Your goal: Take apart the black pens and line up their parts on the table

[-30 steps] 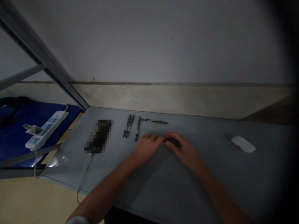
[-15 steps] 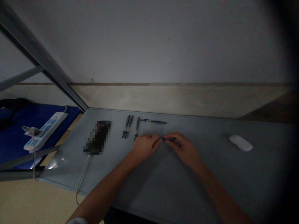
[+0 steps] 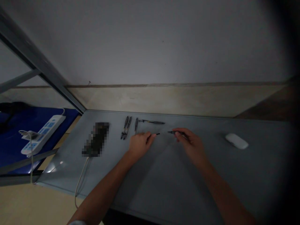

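A grey wall (image 3: 152, 40) rises behind a long grey table (image 3: 168, 187). Past the table's left end, beyond a metal frame (image 3: 55, 82), lies a blue board (image 3: 14, 137). The left hand (image 3: 140, 144) and right hand (image 3: 191, 143) are over the table, apart, each closed in a pinch. On the blue board a white power strip (image 3: 44, 135) holds a plug (image 3: 31, 135) in one of its sockets, and a thin cord (image 3: 32, 161) hangs from it. A dark oblong (image 3: 96, 139), blurred into blocks, lies on the left of the table with a pale cable (image 3: 80, 179) at its near end, and a white mouse (image 3: 236, 141) lies well to the right. Beyond the left hand, two pens (image 3: 127, 128) lie side by side, a third pen (image 3: 136, 124) lies just to their right, its near end by the hand, and a fourth pen (image 3: 153, 122) lies crosswise by its far end. The right hand grips a dark pen part (image 3: 172, 132), thin end pointing left; whether anything is inside it is too small to tell. The left hand grips a small dark piece (image 3: 158, 134), its tip toward that part, with a gap between
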Motion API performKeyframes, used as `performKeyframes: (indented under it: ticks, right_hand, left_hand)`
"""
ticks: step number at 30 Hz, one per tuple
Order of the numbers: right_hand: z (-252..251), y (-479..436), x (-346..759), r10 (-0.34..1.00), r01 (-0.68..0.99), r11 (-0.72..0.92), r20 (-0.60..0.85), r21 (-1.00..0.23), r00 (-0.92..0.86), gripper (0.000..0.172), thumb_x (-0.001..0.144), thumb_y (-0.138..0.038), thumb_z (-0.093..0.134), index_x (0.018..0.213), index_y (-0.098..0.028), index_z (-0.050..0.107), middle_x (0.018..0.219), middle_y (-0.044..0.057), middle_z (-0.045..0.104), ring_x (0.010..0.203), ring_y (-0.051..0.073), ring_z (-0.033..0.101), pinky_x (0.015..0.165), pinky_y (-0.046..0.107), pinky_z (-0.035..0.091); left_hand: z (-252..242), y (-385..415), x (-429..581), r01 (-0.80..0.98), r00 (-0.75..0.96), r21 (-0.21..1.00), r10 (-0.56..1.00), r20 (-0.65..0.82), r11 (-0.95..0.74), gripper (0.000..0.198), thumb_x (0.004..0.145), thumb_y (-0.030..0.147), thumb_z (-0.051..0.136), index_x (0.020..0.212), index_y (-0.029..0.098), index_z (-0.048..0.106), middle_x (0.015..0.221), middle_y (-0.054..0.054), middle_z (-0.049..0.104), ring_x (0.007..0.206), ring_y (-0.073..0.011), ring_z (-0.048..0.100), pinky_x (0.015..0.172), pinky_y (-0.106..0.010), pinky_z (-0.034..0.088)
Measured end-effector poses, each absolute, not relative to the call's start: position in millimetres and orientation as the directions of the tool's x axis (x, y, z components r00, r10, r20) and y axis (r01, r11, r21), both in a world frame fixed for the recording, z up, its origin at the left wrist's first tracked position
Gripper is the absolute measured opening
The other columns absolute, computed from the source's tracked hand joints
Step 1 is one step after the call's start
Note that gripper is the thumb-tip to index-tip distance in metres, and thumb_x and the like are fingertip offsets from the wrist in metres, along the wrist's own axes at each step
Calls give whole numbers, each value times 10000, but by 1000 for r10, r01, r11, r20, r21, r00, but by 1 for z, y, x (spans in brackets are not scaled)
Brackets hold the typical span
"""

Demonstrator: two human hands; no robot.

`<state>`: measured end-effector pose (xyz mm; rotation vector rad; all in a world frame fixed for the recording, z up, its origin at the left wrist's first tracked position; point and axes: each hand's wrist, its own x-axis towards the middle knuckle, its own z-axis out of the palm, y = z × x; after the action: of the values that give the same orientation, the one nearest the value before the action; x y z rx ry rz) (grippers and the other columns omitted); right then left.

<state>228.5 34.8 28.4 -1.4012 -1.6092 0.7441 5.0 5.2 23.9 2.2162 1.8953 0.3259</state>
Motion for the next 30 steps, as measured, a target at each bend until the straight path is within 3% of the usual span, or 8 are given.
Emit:
performKeyframes:
  ticks: [3, 6, 11, 15, 20, 23, 25, 30]
  right_hand:
    - [27, 37, 229, 965, 463, 172, 242, -870, 97, 405, 845, -526, 424, 957, -211, 653, 653, 13, 615, 583, 141, 568, 559, 263, 440]
    - [21, 39, 231, 939, 598, 188, 321, -779, 123, 409, 883, -486, 361, 962, -214, 657, 819, 55, 646, 708, 166, 593, 631, 289, 460]
    - [0, 45, 234, 891, 826, 284, 453, -487, -39, 423, 903, -358, 302, 1155, -199, 603, 923, 92, 596, 892, 221, 550, 867, 421, 435]
    - [-7, 44, 229, 890, 857, 326, 436, -400, -135, 396, 885, -340, 361, 1222, -247, 547, 1037, 82, 586, 964, 230, 527, 903, 431, 420]
    - [10, 33, 219, 863, 759, 389, 494, -523, -102, 347, 907, -401, 351, 1075, -240, 609, 1011, 79, 594, 976, 218, 551, 910, 387, 421]
    - [19, 25, 213, 920, 613, 356, 380, -705, -97, 440, 939, -432, 274, 793, -219, 630, 712, 23, 617, 691, 157, 597, 680, 277, 460]
    - [19, 21, 209, 951, 556, 303, 278, -774, -132, 490, 924, -481, 294, 635, -213, 584, 535, -16, 544, 506, 124, 532, 528, 239, 401]
    - [13, 22, 205, 978, 471, 203, 150, -858, -148, 477, 839, -563, 410, 551, -203, 532, 470, -38, 467, 447, 103, 458, 445, 219, 330]
  left_hand:
    - [25, 5, 5, 934, 119, 335, 992, 42, -126, 480, 1195, 464, 412, 973, 260, 786, 856, -39, 806, 794, -239, 748, 704, -355, 531]
    - [24, 5, 3, 927, 102, 358, 994, 49, -113, 491, 1189, 476, 413, 952, 254, 782, 808, -37, 785, 776, -237, 744, 688, -343, 525]
    - [22, 5, 3, 925, 81, 366, 995, 57, -96, 465, 1166, 483, 469, 868, 274, 757, 766, -29, 772, 743, -222, 726, 652, -311, 472]
    - [21, 5, 4, 898, 69, 433, 997, 41, -80, 492, 1143, 538, 504, 819, 256, 745, 754, -50, 765, 714, -232, 703, 632, -314, 416]
    - [18, 4, 4, 880, 74, 466, 996, 50, -89, 507, 1115, 568, 561, 757, 249, 728, 714, -61, 739, 669, -233, 663, 629, -336, 357]
    - [15, 2, 4, 871, 111, 473, 991, 74, -133, 488, 1083, 571, 619, 733, 251, 735, 688, -59, 721, 642, -225, 629, 626, -339, 353]
    - [13, 2, 4, 864, 144, 475, 986, 85, -167, 474, 1062, 567, 648, 722, 250, 740, 671, -57, 706, 629, -219, 603, 620, -335, 346]
    - [11, 1, 4, 834, 170, 512, 979, 116, -206, 459, 1040, 541, 685, 689, 246, 698, 662, -57, 681, 601, -203, 545, 619, -332, 295]
